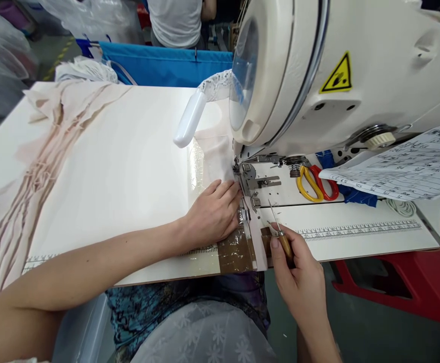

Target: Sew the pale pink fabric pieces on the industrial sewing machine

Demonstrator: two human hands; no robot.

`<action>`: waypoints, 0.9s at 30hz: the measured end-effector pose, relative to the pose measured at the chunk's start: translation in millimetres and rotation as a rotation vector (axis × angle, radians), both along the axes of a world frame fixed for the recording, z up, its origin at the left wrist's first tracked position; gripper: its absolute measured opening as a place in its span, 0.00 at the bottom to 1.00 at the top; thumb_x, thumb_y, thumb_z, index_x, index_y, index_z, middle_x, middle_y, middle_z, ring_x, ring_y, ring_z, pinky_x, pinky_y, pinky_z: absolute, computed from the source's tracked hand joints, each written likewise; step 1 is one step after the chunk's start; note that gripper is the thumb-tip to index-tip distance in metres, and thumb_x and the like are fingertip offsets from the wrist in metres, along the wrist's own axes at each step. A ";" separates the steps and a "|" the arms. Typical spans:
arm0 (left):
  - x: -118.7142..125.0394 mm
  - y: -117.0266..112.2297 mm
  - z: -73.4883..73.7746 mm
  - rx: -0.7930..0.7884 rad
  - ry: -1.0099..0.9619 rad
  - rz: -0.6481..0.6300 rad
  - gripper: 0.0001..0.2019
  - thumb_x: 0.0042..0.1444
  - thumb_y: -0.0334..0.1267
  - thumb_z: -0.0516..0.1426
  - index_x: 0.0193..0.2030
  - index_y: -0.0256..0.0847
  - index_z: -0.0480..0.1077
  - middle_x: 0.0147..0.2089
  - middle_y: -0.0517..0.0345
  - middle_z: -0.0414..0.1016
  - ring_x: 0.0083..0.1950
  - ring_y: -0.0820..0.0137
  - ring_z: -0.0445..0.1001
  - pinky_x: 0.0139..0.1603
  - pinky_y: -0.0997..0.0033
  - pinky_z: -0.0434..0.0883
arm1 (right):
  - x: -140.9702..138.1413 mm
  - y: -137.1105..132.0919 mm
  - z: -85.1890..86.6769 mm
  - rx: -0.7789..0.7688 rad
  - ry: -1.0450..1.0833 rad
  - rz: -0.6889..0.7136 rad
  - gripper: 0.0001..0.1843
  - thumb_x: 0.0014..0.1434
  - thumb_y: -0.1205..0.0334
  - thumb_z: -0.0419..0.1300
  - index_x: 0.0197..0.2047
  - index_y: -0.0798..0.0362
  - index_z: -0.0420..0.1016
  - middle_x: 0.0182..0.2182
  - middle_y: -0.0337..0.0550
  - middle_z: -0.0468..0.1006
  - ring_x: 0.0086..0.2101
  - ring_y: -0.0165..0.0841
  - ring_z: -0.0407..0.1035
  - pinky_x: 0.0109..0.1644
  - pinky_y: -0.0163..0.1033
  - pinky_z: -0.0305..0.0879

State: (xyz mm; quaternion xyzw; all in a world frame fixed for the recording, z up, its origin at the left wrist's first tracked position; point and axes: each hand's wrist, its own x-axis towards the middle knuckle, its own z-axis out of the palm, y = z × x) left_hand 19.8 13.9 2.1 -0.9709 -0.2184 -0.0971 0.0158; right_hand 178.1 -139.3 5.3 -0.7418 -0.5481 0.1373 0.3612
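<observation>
My left hand (215, 212) lies flat beside the needle area of the sewing machine (272, 75), fingers forward and close together. Under and ahead of its fingertips is pale pink fabric (220, 151). In my right hand (299, 272) is an awl (286, 247) with a wooden handle, its thin metal point tilted up and away from me. Between the two hands, a narrow pale pink strip (258, 244) runs from the table's front edge toward the presser foot (237, 169), past a small metal guide (244, 215). Brown tape (237, 254) covers the tabletop below my left hand.
A long gathered run of pale pink fabric (49, 151) lies at the left. Yellow-and-red scissors (316, 184) and a blue cloth (358, 195) sit right of the needle, near a printed sheet (401, 164). A red stool (404, 287) stands below. Someone in white (176, 22) is beyond.
</observation>
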 end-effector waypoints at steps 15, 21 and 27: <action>3.2 15.2 -4.3 -0.075 -0.069 0.046 0.22 0.65 0.35 0.47 0.61 0.22 0.65 0.62 0.36 0.68 0.63 0.53 0.66 0.62 0.55 0.68 | -21.4 36.3 -4.7 0.210 -0.111 0.229 0.11 0.67 0.67 0.52 0.51 0.52 0.70 0.40 0.49 0.81 0.40 0.37 0.78 0.40 0.38 0.74; 2.7 19.2 -5.6 -0.115 -0.101 0.044 0.20 0.65 0.35 0.48 0.58 0.22 0.66 0.59 0.37 0.68 0.59 0.55 0.67 0.59 0.58 0.71 | -28.3 52.6 -11.1 0.243 -0.358 0.231 0.11 0.68 0.69 0.51 0.49 0.57 0.71 0.36 0.50 0.81 0.34 0.37 0.78 0.31 0.37 0.69; 0.8 20.2 -11.1 -0.097 -0.169 0.012 0.19 0.64 0.31 0.46 0.57 0.23 0.65 0.58 0.36 0.69 0.57 0.55 0.68 0.56 0.54 0.73 | -31.5 59.8 -13.0 0.254 -0.474 0.192 0.12 0.68 0.68 0.50 0.49 0.59 0.73 0.33 0.48 0.81 0.28 0.35 0.75 0.25 0.35 0.64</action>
